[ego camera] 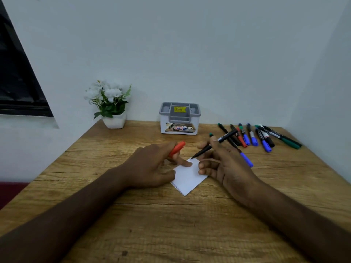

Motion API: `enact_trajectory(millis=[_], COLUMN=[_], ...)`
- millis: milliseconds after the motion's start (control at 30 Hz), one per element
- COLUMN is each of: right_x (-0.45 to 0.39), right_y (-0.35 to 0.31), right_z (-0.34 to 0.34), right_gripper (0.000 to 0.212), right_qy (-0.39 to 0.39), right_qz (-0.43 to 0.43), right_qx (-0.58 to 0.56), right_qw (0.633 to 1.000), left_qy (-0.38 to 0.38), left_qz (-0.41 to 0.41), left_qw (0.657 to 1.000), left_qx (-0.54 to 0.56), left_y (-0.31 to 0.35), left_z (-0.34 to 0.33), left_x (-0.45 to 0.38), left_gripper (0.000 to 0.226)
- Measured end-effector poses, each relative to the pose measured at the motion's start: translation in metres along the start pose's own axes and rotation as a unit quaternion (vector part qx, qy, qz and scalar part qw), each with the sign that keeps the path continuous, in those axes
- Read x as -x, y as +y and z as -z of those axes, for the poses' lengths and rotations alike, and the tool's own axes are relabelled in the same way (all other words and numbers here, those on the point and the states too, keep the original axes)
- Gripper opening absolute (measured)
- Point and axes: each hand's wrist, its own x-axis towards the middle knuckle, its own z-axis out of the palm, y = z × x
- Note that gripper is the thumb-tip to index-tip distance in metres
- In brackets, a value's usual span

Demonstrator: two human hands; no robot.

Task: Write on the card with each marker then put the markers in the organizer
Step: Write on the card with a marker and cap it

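Note:
A white card (187, 179) lies on the wooden table (133, 224) between my hands. My left hand (152, 166) holds an orange-red marker cap (177, 147) in its curled fingers while one finger presses on the card's far left edge. My right hand (222, 164) grips an uncapped black marker (214, 144), its tip touching the card's far corner. Several more markers (262, 136) with blue, red, green and black caps lie in a loose row to the right. A blue-capped marker (245, 158) lies just behind my right hand. The grey-and-white organizer (179, 118) stands at the back centre.
A white pot of artificial white flowers (111, 107) stands at the table's back left. White walls close the table in at the back and right. A dark window (17, 82) sits in the left wall.

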Motion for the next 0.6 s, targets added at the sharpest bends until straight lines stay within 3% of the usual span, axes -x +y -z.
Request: enact_trajectory(millis=[67, 267, 467, 600], right_x=[-0.002, -0.013, -0.005, 0.006], right_y=[0.003, -0.006, -0.009, 0.008], right_z=[0.0, 0.014, -0.003, -0.019], right_gripper=[0.041, 0.04, 0.009, 0.012], right_qy=[-0.014, -0.05, -0.059, -0.085], right_qz=[-0.022, -0.065, -0.006, 0.049], right_qx=[0.022, 0.056, 0.057, 0.164], right_qw=[0.999, 0.995, 0.997, 0.982], left_qy=[0.0, -0.018, -0.017, -0.011], left_qz=[-0.023, -0.111, -0.073, -0.045], left_qw=[1.0, 0.984, 0.989, 0.989], left_qx=[0.02, 0.14, 0.127, 0.138], left_y=[-0.006, -0.021, -0.027, -0.028], left_z=[0.001, 0.004, 0.001, 0.001], left_x=[0.0, 0.0, -0.001, 0.0], left_gripper=[0.044, 0.03, 0.042, 0.039])
